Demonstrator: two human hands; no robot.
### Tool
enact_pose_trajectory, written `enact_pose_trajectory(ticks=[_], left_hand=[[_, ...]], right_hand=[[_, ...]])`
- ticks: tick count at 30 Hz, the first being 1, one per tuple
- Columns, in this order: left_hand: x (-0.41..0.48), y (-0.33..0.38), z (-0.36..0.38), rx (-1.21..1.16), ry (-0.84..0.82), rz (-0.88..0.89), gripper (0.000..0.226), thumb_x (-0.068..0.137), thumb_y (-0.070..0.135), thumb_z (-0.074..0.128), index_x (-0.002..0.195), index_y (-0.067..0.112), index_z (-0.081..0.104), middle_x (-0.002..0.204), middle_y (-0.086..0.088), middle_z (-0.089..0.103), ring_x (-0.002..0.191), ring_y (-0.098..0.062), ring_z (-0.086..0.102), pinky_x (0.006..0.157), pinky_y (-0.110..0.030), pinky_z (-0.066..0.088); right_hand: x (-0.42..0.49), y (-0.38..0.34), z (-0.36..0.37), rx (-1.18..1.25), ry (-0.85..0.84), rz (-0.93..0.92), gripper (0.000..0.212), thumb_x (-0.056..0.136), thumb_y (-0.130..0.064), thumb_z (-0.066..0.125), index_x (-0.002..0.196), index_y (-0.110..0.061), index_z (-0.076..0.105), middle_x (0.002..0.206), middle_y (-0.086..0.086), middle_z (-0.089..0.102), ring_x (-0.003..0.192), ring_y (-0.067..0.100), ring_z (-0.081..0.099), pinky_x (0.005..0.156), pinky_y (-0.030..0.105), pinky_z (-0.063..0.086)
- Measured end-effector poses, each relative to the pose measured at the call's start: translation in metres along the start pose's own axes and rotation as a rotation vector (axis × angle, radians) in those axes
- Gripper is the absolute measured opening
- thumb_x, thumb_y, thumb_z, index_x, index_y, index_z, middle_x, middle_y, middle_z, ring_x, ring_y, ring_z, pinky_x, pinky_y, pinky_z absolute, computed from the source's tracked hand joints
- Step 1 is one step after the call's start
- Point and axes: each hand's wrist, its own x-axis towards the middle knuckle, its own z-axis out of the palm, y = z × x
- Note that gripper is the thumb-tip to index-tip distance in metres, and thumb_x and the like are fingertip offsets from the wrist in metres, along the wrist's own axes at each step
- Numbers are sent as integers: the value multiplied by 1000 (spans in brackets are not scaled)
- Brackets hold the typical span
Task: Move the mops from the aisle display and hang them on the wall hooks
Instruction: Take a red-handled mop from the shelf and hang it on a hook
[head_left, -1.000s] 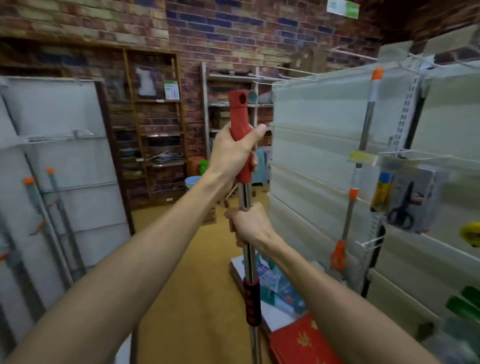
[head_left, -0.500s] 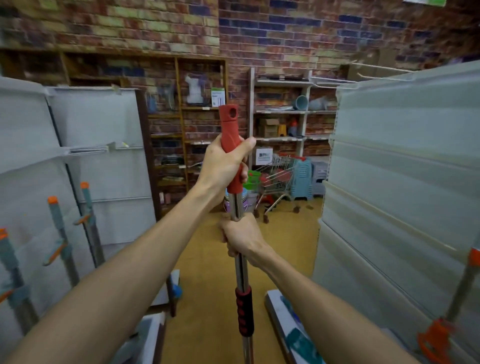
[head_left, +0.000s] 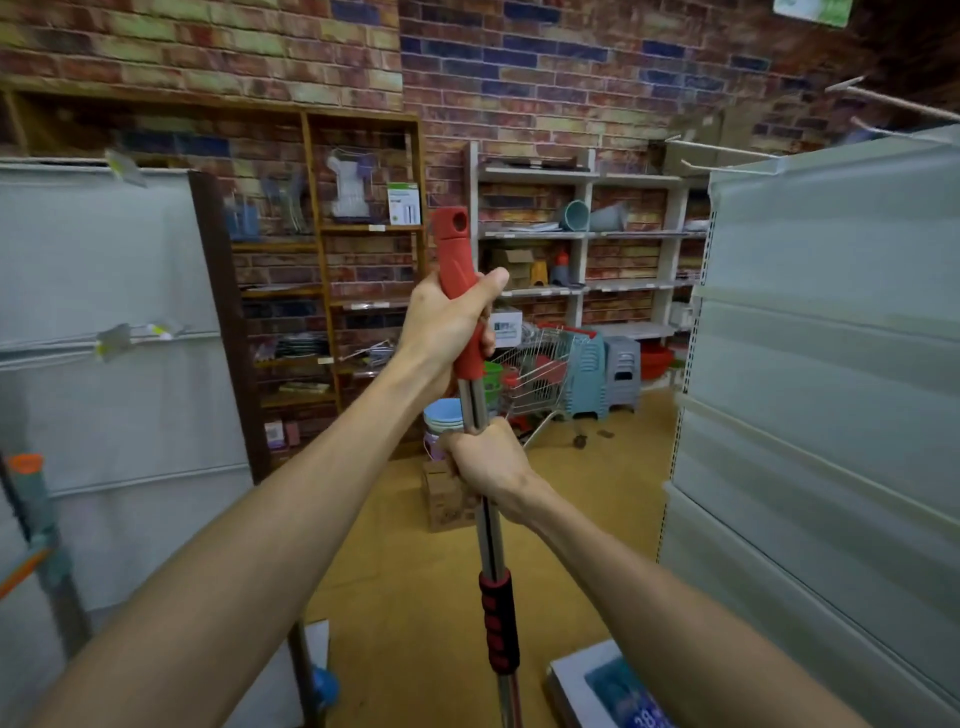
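Red-handled mop (head_left: 485, 499) upright, both grips closed

The mop (head_left: 480, 467) had a shiny metal pole and a smooth red plastic top, near a rough brick wall (head_left: 571, 78) and a wire metal cart (head_left: 545, 364).

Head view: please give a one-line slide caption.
Both hands, left hand above right hand, hold a red-handled mop upright in a shop aisle.

The mop pole (head_left: 480, 467) stands upright mid-aisle, left hand (head_left: 447, 332) above right hand (head_left: 488, 462); shelving panels flank it, a shopping cart (head_left: 545, 364) behind.
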Motion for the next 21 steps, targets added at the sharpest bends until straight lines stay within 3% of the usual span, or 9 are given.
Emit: enact_pose_trajectory(ticks=[3,8,21], left_hand=[[47,-18,-8,1,-22,7,22,93,23,72,93,13,53,65,1,53,43,-12,51,45,-27,48],[119,-55,-16,4,-42,4,22,93,26,72,92,12,55,67,-1,54,42,-11,53,45,-26,50],[331,-169,-11,-18,-114,-38,32,93,31,72,77,11,53,59,-2,49,42,-14,48,46,-29,46]], right_hand=[[52,-3,6,-14,39,-14,24,81,-12,57,59,-14,49,52,8,45,39,22,40,42,24,37],[134,1,14,15,117,-36,33,84,-10,57,54,-14,46,50,5,43,42,23,38,52,36,38],[373,18,1,9,190,-36,29,85,-12,57,58,-4,51,37,4,43,30,21,41,40,23,37]])
